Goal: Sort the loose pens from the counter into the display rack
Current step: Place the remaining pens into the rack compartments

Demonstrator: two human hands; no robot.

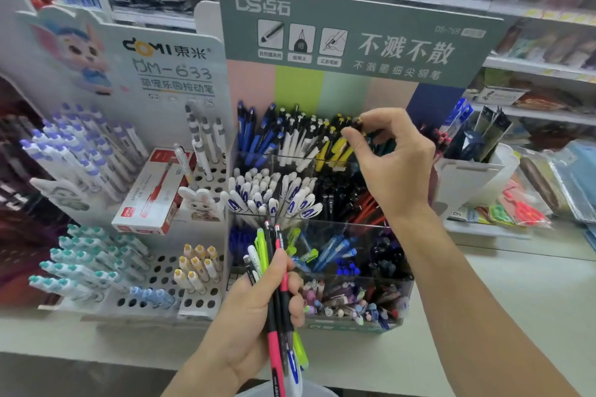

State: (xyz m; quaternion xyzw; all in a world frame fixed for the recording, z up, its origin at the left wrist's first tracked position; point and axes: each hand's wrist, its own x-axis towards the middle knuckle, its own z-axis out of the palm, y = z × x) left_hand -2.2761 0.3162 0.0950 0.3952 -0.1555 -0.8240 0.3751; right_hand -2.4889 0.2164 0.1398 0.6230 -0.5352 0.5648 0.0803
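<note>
The right hand (392,151) is up at the back row of the display rack (322,271), thumb and forefinger closed in a fine pinch on the dark top of a pen (357,122) among the yellow-and-black ones — whether that pen is seated or only half in, I cannot tell from here. The left hand (254,306) has its fingers wrapped round a bundle of loose pens (274,267), pink, black, lime and white, held upright just in front of the rack's lower clear bins, above the pale surface (503,306). The risk I'd judge likeliest is the bundle: that grip is one-handed and the pens fan out unevenly, so one could slide through and drop. The back compartment is also packed tight — pressing a pen down could jam it against its neighbours or tip them into the next section, spoiling the sort.
</note>
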